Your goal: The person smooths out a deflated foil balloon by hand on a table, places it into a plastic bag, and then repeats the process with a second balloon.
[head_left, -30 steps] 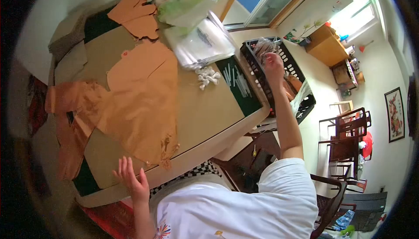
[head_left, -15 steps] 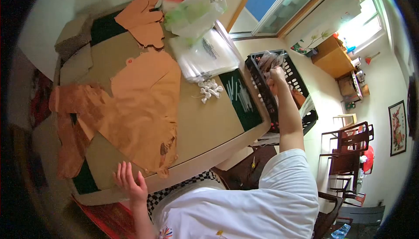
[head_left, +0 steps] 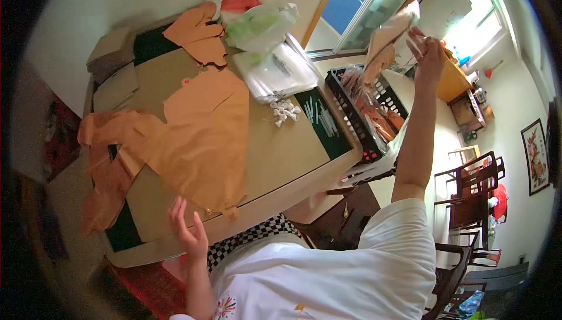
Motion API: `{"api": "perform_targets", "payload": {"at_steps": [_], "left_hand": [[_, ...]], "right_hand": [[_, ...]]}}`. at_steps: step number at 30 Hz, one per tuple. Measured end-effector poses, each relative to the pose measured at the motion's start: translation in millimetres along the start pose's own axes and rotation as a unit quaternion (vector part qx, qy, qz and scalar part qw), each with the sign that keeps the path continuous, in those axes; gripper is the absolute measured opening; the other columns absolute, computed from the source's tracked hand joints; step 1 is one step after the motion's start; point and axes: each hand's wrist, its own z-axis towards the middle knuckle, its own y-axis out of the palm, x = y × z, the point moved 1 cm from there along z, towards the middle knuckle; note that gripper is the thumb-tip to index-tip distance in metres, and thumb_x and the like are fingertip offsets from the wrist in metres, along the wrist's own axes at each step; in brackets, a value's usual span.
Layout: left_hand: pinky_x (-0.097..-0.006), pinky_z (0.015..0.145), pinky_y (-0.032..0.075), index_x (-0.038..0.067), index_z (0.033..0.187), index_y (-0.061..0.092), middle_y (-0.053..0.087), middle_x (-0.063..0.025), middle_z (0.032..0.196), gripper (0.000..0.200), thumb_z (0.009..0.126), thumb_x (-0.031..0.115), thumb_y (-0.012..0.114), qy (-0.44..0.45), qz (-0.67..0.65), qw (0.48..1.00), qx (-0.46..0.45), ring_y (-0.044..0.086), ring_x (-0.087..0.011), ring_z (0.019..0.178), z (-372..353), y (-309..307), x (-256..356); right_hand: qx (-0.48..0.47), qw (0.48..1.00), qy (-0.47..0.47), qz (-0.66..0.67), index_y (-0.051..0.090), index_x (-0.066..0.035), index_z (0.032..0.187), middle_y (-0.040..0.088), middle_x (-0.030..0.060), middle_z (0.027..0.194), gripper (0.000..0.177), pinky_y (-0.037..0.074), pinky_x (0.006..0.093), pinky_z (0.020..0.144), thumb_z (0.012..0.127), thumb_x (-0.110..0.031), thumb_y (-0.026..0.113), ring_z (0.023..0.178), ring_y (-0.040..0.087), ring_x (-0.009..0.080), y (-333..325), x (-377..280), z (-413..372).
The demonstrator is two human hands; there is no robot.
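Observation:
My right hand (head_left: 430,57) is raised at the upper right, fingers pinched at the edge of a clear plastic packet (head_left: 383,42) with something orange-brown inside. The packet hangs above a black plastic basket (head_left: 345,112) that holds several similar packets. Over the near edge of the table, my left hand (head_left: 190,232) is open and holds nothing, fingers apart. Just beyond it lies a large, flat, shiny orange sheet shape (head_left: 205,138) with a small round tab, like a deflated foil balloon. A smaller orange piece (head_left: 199,36) lies at the table's far end.
A stack of clear plastic bags (head_left: 275,74) lies under a green-white bag (head_left: 263,27). Small white pieces (head_left: 285,112) and several thin clear tubes (head_left: 321,117) are on the table's right side. Grey-brown stacks (head_left: 111,54) stand at the far left corner. Dark chairs (head_left: 468,203) stand farther right.
My right hand has risen out of the basket, bringing up the clear packet. My left hand stays near the table edge, still open. The view has shifted slightly.

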Motion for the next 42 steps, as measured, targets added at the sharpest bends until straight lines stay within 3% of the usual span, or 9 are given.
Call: {"api": "perform_targets", "payload": {"at_steps": [3, 8, 11, 16, 22, 25, 28, 32, 42], "left_hand": [[-0.0476, 0.107, 0.031, 0.003, 0.132, 0.048, 0.048, -0.0133, 0.136, 0.045, 0.095, 0.030, 0.052, -0.175, -0.369, 0.912, -0.031, 0.044, -0.0282, 0.128, 31.6, 21.8, 25.2], [-0.0429, 0.097, 0.042, 0.011, 0.138, 0.043, 0.053, -0.0118, 0.130, 0.068, 0.090, 0.059, 0.048, -0.333, -0.836, 0.373, -0.226, 0.051, -0.0289, 0.117, 65.5, 42.4, 88.1], [-0.0443, 0.097, 0.042, 0.011, 0.138, 0.043, 0.053, -0.0118, 0.130, 0.067, 0.091, 0.058, 0.047, -0.308, -0.878, 0.218, -0.293, 0.051, -0.0293, 0.117, 49.4, 20.7, 103.7], [-0.0467, 0.097, 0.042, 0.010, 0.137, 0.043, 0.053, -0.0118, 0.130, 0.064, 0.092, 0.055, 0.047, -0.267, -0.891, 0.232, -0.285, 0.051, -0.0300, 0.118, 29.5, -1.0, 74.4], [-0.0496, 0.097, 0.043, 0.010, 0.137, 0.043, 0.054, -0.0117, 0.130, 0.061, 0.093, 0.053, 0.046, -0.243, -0.894, 0.276, -0.257, 0.052, -0.0309, 0.118, 21.4, -25.4, 43.2], [-0.0510, 0.097, 0.043, 0.010, 0.137, 0.043, 0.054, -0.0117, 0.130, 0.060, 0.094, 0.051, 0.046, -0.233, -0.893, 0.304, -0.238, 0.052, -0.0313, 0.118, 20.2, -35.8, 27.2], [-0.0525, 0.097, 0.043, 0.010, 0.137, 0.043, 0.054, -0.0117, 0.130, 0.058, 0.094, 0.050, 0.045, -0.219, -0.891, 0.334, -0.218, 0.052, -0.0317, 0.119, 20.4, -43.5, 14.4], [-0.0544, 0.097, 0.043, 0.010, 0.137, 0.043, 0.054, -0.0116, 0.130, 0.056, 0.095, 0.048, 0.045, -0.191, -0.889, 0.367, -0.195, 0.052, -0.0323, 0.119, 26.8, -52.3, 1.4], [-0.0601, 0.091, 0.047, 0.007, 0.132, 0.045, 0.055, -0.0118, 0.128, 0.041, 0.098, 0.030, 0.046, -0.221, -0.794, 0.561, -0.077, 0.056, -0.0327, 0.116, 29.5, -69.0, -13.5]], "right_hand": [[-0.145, 0.989, -0.034, -0.005, 0.055, -0.001, 0.095, 0.066, 0.0162, 0.101, 0.019, 0.055, 0.0325, 0.077, 0.095, -0.018, 0.046, 0.093, 0.066, 0.0212, 50.6, -79.9, -69.8], [-0.556, 0.817, -0.140, 0.064, 0.055, 0.000, 0.087, 0.062, 0.0185, 0.093, 0.014, 0.052, 0.0392, 0.073, 0.088, -0.014, 0.056, 0.085, 0.061, 0.0309, 125.6, -106.6, -282.6], [-0.668, 0.711, -0.158, 0.152, 0.055, 0.001, 0.082, 0.059, 0.0199, 0.088, 0.014, 0.050, 0.0431, 0.071, 0.084, -0.011, 0.062, 0.081, 0.059, 0.0367, 151.7, -105.5, -377.9], [-0.699, 0.687, -0.157, 0.121, 0.062, -0.001, 0.108, 0.067, 0.0146, 0.099, 0.029, 0.052, 0.0399, 0.081, 0.089, -0.023, 0.062, 0.090, 0.065, 0.0327, 160.5, -107.5, -396.6], [-0.325, 0.939, 0.090, -0.072, 0.059, 0.002, 0.109, 0.064, 0.0116, 0.109, 0.021, 0.049, 0.0303, 0.084, 0.090, -0.006, 0.059, 0.096, 0.062, 0.0181, 127.4, -56.5, -333.9], [-0.307, 0.928, 0.207, -0.037, 0.057, 0.002, 0.112, 0.062, 0.0112, 0.114, 0.024, 0.047, 0.0266, 0.083, 0.090, -0.008, 0.060, 0.102, 0.060, 0.0148, 134.6, -17.7, -329.1], [-0.402, 0.791, 0.445, 0.119, 0.062, -0.001, 0.104, 0.065, 0.0048, 0.096, 0.019, 0.047, 0.0247, 0.077, 0.089, -0.012, 0.065, 0.090, 0.060, 0.0111, 131.5, -0.7, -340.1], [-0.427, 0.814, 0.392, 0.036, 0.063, -0.001, 0.088, 0.053, -0.0005, 0.053, 0.012, 0.030, 0.0210, 0.037, 0.088, -0.013, 0.065, 0.040, 0.044, 0.0059, 149.2, -8.0, -338.6], [-0.391, 0.825, 0.381, 0.145, 0.064, -0.003, 0.094, 0.058, -0.0023, 0.072, 0.015, 0.038, 0.0191, 0.051, 0.087, -0.015, 0.068, 0.060, 0.053, 0.0047, 145.5, 26.2, -297.2]]}}
